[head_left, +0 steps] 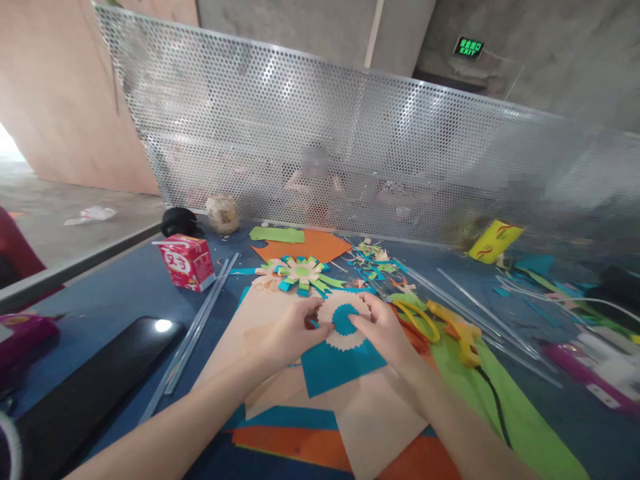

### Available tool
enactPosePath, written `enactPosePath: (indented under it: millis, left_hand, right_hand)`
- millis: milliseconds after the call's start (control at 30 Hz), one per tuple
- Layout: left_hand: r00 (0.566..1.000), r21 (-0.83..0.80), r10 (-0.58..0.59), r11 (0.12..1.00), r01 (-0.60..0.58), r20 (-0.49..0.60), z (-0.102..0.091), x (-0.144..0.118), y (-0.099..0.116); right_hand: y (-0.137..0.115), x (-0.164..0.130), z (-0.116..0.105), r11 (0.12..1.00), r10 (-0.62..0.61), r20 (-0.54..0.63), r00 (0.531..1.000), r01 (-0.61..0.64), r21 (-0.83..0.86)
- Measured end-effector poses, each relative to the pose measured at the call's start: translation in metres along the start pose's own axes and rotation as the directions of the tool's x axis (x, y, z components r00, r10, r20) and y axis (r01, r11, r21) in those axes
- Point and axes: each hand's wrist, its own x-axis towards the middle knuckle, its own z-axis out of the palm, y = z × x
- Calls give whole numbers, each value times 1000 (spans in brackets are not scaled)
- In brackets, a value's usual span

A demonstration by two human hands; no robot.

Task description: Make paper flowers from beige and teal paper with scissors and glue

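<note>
On the blue table (100, 293), mid-frame, I've got both hands on a small paper flower (344, 323) — cream fringed disc with a blue scalloped circle on top, sitting on a blue paper square (335, 367). Left hand (293, 333) pinches its left edge, right hand (383, 330) presses fingertips on the right side. Yellow scissors (453, 327) lie just right — finished flower (303, 272) sits behind.

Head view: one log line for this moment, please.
left hand touching | right hand touching | item: teal fringed paper disc on cream fringed paper circle | yellow scissors nearby
</note>
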Motion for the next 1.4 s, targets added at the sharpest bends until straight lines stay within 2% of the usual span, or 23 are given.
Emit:
enactPosePath:
  millis: [133,433,733,933,1200,1400]
  left_hand:
    - [1000,-42,-8,999,7,-22,0,0,-1]
    - [1000,-23,-3,1000,3,-29,0,1,3]
    - [998,-48,-38,998,35,-58,-1,3,0]
    - [1000,-82,-21,996,20,-19,0,2,1]
    - [994,-9,14,1000,-15,-109,-6,3,11]
    - [980,-133,-91,989,68,-175,-11,5,21]
  right_hand:
    - [4,2,-2,999,-40,-14,999,40,-16]
    - [5,3,0,995,-41,-11,999,39,-92]
    - [4,3,-2,996,-68,-16,998,67,-57]
    - [8,5,-3,996,-63,-33,997,61,-70]
    - [4,7,-6,1000,-1,7,1000,1,-3]
    - [6,7,-3,995,40,26,999,-42,93]
